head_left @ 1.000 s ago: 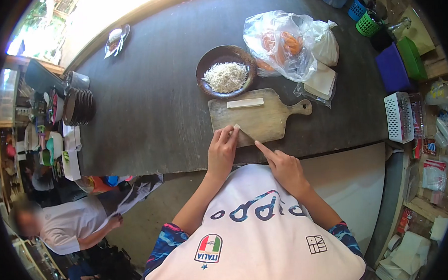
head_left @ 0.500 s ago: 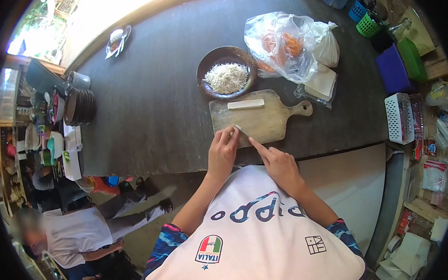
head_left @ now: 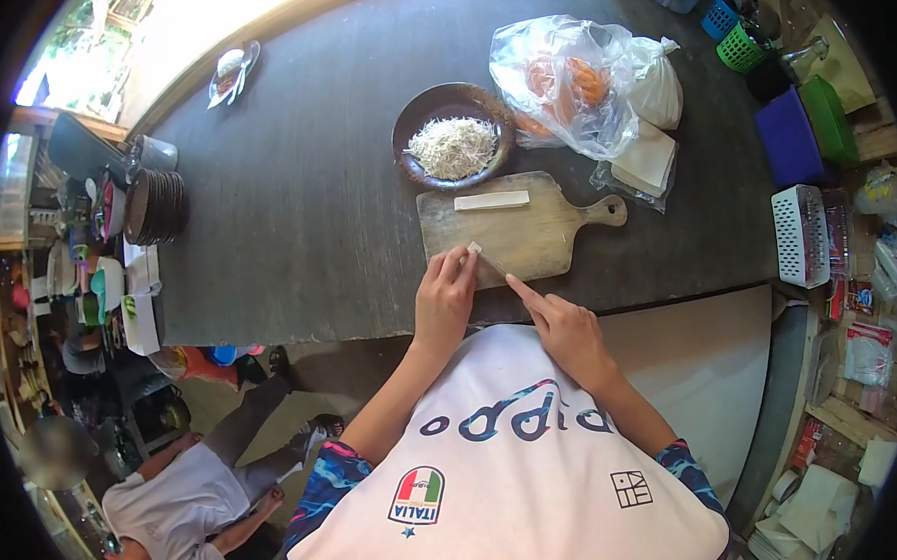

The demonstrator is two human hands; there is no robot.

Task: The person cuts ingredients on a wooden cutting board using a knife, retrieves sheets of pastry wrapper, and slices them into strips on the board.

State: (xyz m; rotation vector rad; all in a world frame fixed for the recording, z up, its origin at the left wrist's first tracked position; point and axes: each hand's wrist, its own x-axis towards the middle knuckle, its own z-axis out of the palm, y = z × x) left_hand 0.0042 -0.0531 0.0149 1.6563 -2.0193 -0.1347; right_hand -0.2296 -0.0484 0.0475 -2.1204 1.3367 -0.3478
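A wooden cutting board with a handle lies near the table's front edge. On its near left part, my left hand is closed, its fingertips pinching a small pale strip of food. My right hand is closed round a knife, index finger stretched along its back; the handle is hidden in the palm. The thin blade points at my left fingertips and the pale strip. Farther up the board lies a longer pale block. Beyond the board stands a dark round bowl heaped with fine whitish shreds.
Clear plastic bags with orange food and a white bag sit at the back right, beside flat wrapped sheets. Stacked dark bowls stand left; a small plate lies far left. Another person is at lower left.
My hands stay at the board, with the knife and left fingertips shifting only slightly. The other person has moved lower in the view, with the legs in a different stance.
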